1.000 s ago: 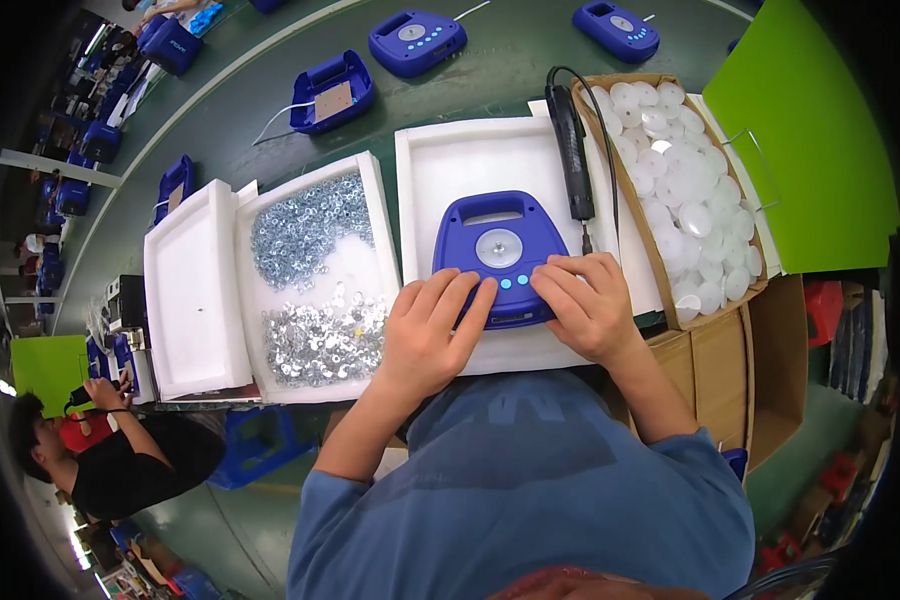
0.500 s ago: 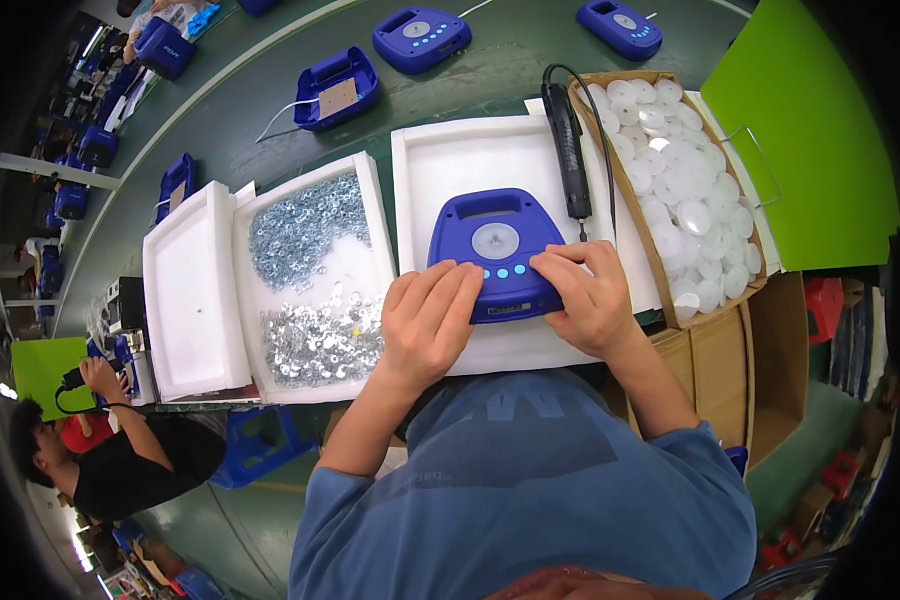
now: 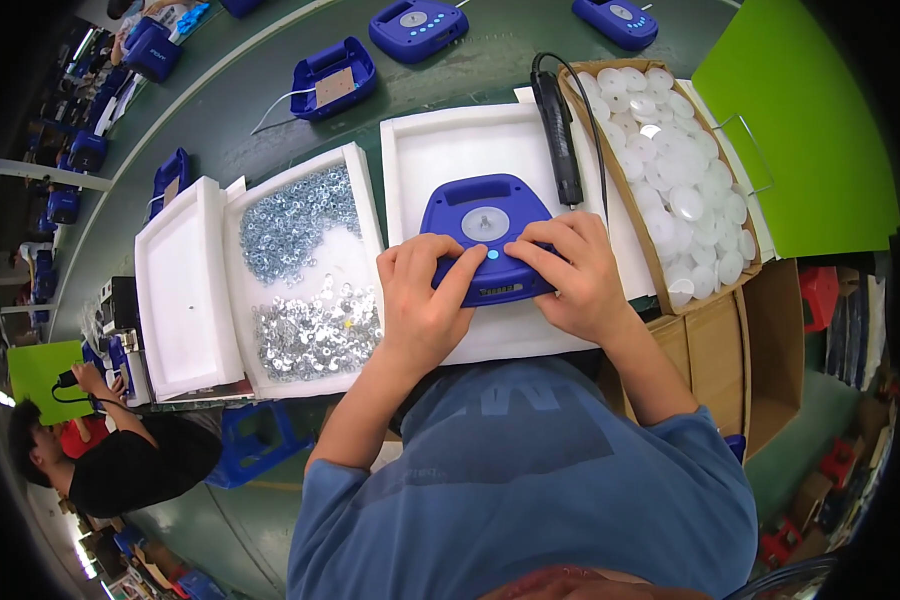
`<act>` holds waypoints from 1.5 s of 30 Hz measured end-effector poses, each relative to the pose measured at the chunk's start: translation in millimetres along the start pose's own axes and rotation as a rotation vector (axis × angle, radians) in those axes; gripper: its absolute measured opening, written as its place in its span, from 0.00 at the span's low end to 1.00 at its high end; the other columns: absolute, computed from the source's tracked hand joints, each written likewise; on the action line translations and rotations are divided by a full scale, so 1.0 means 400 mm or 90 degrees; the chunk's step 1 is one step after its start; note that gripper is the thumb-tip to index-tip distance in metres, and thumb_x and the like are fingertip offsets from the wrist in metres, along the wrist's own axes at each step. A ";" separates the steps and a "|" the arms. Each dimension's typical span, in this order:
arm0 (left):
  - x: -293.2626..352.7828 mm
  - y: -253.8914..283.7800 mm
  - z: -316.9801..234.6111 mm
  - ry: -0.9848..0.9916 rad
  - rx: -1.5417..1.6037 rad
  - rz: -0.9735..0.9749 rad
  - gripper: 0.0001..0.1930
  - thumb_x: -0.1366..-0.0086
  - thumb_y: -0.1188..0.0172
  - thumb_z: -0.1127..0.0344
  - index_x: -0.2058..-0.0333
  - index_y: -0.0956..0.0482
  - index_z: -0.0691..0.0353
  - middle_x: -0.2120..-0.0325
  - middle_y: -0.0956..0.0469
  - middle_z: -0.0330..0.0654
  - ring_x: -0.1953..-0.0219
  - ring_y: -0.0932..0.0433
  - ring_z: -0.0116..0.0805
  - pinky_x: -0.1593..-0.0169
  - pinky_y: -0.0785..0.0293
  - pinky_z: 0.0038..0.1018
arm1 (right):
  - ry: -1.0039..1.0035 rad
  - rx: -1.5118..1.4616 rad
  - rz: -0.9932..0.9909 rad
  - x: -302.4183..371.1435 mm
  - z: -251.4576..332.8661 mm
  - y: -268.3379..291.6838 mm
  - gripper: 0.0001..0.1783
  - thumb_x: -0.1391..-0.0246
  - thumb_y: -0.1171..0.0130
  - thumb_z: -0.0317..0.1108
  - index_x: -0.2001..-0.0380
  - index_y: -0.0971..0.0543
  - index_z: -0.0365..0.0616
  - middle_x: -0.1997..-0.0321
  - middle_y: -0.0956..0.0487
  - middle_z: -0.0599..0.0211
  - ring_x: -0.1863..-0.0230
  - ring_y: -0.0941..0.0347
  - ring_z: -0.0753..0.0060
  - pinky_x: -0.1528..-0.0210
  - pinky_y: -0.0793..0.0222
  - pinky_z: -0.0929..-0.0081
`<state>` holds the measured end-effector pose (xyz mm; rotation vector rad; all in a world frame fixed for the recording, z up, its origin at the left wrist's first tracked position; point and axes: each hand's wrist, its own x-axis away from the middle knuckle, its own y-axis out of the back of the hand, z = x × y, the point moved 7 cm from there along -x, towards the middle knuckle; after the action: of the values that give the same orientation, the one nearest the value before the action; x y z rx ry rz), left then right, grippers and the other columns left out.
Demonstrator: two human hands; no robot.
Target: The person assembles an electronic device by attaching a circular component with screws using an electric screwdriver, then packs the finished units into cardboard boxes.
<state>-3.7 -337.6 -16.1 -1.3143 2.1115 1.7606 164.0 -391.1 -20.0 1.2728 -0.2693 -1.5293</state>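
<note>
A blue plastic casing with a cut-out handle lies in front of me, partly over a white foam tray. A translucent round disc sits in the middle of its top. My left hand grips the casing's left side, its thumb on the face by the light-blue buttons. On the other side my right hand holds the right edge, fingers curled and thumb close to the same row. Only part of the row shows between my thumbs; the rest is covered.
A black electric screwdriver with a cable lies right of the casing. Beyond it a cardboard box holds white discs. To the left, a foam tray holds small metal washers. More blue casings stand on the green bench; a co-worker is at far left.
My thumbs have moved inward over the casing's face, covering more of the button row. The whole view has shifted slightly, and the casing stays in both hands.
</note>
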 end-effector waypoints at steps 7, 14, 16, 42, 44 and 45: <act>-0.051 0.012 0.016 0.010 0.017 -0.019 0.28 0.57 0.30 0.74 0.52 0.15 0.54 0.58 0.25 0.41 0.52 0.25 0.42 0.47 0.38 0.40 | -0.018 -0.053 -0.070 -0.046 -0.021 0.012 0.29 0.69 0.30 0.20 0.55 0.17 0.45 0.52 0.21 0.66 0.49 0.26 0.54 0.45 0.34 0.58; -0.097 0.026 0.030 0.005 0.042 -0.029 0.27 0.56 0.29 0.78 0.53 0.15 0.55 0.57 0.22 0.43 0.53 0.23 0.43 0.48 0.32 0.38 | -0.034 -0.129 -0.068 -0.082 -0.056 0.006 0.30 0.66 0.29 0.20 0.53 0.17 0.47 0.53 0.21 0.64 0.48 0.25 0.56 0.43 0.36 0.60; -0.099 0.039 0.034 -0.005 0.062 -0.081 0.26 0.56 0.29 0.80 0.53 0.14 0.57 0.56 0.20 0.45 0.54 0.21 0.44 0.50 0.26 0.35 | -0.028 -0.161 -0.086 -0.096 -0.056 0.011 0.29 0.65 0.29 0.20 0.52 0.17 0.47 0.53 0.21 0.64 0.49 0.25 0.56 0.43 0.36 0.60; -0.319 0.078 0.082 -0.027 0.037 0.293 0.18 0.43 0.27 0.63 0.56 0.18 0.62 0.66 0.16 0.52 0.58 0.17 0.55 0.55 0.23 0.47 | -0.060 -0.059 -0.168 -0.114 -0.047 0.110 0.37 0.58 0.27 0.23 0.40 0.23 0.39 0.44 0.23 0.53 0.43 0.26 0.50 0.42 0.29 0.62; -0.388 0.113 0.141 -0.046 0.006 0.188 0.19 0.44 0.27 0.66 0.55 0.19 0.62 0.63 0.16 0.51 0.57 0.17 0.54 0.54 0.23 0.46 | -0.124 -0.018 -0.219 -0.041 -0.093 0.142 0.35 0.55 0.28 0.22 0.39 0.23 0.39 0.41 0.23 0.52 0.41 0.27 0.51 0.41 0.31 0.63; -0.418 0.128 0.182 -0.058 -0.014 0.123 0.18 0.44 0.27 0.67 0.55 0.19 0.61 0.62 0.16 0.51 0.56 0.17 0.54 0.54 0.22 0.46 | -0.174 -0.023 -0.242 0.000 -0.121 0.146 0.32 0.52 0.30 0.22 0.40 0.22 0.38 0.41 0.23 0.52 0.42 0.26 0.52 0.41 0.31 0.64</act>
<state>36.1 -187.8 92.9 -1.0424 2.2397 1.8820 236.3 -393.8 2.7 1.1277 -0.1793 -2.0291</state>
